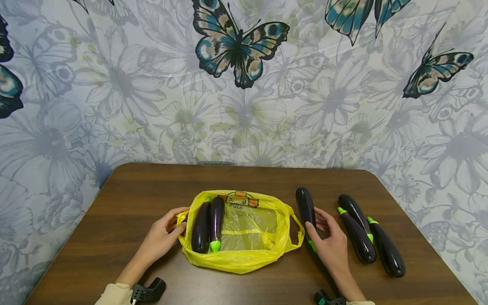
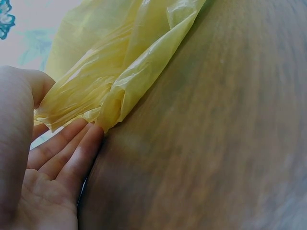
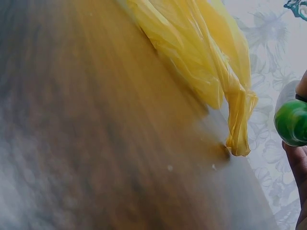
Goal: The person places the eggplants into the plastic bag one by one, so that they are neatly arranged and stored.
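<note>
A yellow plastic bag lies with its mouth spread wide in the head view. Two dark purple eggplants, a left one and a right one, lie side by side at its left end. My left hand pinches the bag's left handle between thumb and fingers; the left wrist view shows the gathered plastic there. Right of the bag, my right hand holds another eggplant by its lower part, green cap toward me. That green cap shows at the right wrist view's edge.
Three more eggplants lie to the right on the brown wooden table: a back one, a middle one and a right one. The bag's right handle loop sticks out near the held eggplant. Behind stands a butterfly-patterned curtain.
</note>
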Demonstrator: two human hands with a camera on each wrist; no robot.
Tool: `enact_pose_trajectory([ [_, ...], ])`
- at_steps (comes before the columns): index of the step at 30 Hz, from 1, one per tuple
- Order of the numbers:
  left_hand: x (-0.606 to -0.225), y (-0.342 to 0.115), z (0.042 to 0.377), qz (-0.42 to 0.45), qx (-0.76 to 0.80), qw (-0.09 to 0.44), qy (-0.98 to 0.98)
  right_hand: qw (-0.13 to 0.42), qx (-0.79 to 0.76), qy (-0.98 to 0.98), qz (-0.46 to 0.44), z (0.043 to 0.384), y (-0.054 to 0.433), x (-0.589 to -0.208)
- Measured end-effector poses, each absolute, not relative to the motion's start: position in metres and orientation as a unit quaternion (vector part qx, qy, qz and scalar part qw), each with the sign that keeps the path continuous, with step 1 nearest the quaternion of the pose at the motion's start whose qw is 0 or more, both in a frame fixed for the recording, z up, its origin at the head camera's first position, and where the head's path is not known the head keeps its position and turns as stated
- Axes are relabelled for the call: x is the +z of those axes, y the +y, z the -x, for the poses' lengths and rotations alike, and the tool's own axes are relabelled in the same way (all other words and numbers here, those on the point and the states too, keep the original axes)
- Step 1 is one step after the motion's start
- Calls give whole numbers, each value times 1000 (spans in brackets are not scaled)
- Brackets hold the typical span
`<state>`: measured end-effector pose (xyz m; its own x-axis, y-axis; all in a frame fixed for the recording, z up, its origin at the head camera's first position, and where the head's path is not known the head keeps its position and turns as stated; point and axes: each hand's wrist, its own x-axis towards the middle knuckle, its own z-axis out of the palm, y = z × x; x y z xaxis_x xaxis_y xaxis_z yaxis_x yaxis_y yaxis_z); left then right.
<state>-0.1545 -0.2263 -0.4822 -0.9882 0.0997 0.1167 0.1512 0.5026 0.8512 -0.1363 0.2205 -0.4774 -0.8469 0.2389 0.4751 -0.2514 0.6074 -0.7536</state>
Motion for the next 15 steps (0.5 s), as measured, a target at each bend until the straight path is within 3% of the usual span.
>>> enact_pose_trajectory([
  [15,-483,-226,154,72,-497,25,-864,279,437,-855,-7,135,219,-476],
])
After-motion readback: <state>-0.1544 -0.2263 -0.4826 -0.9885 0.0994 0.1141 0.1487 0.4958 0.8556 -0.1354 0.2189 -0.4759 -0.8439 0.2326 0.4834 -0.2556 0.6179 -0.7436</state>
